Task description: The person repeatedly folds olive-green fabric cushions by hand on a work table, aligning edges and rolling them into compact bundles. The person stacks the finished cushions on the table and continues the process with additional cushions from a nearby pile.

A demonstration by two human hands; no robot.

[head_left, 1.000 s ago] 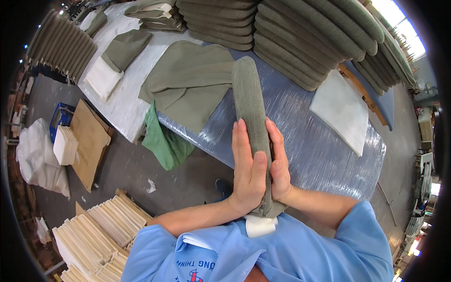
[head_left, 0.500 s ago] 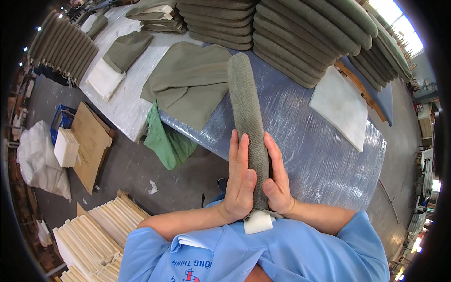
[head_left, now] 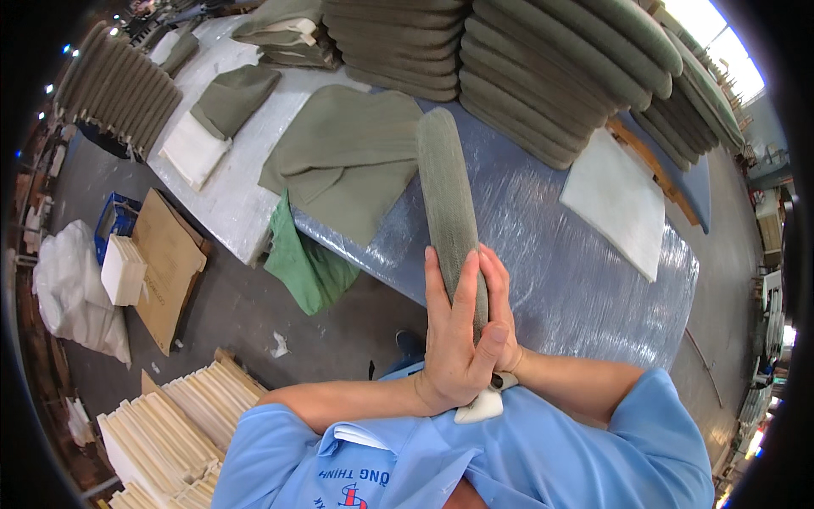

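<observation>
Left hand [head_left: 451, 352] and right hand [head_left: 501, 301] clasp a cushion [head_left: 445, 187] I judge mostly covered; white foam [head_left: 479, 406] at five o'clock looks left uncovered.

Room to pass lies over the plastic-wrapped blue tabletop [head_left: 530, 242], between the long grey-green fabric cushion [head_left: 445, 182] and the flat white sheet [head_left: 615, 208]; tall grey-green cushion stacks [head_left: 543, 81] block the far side.
</observation>
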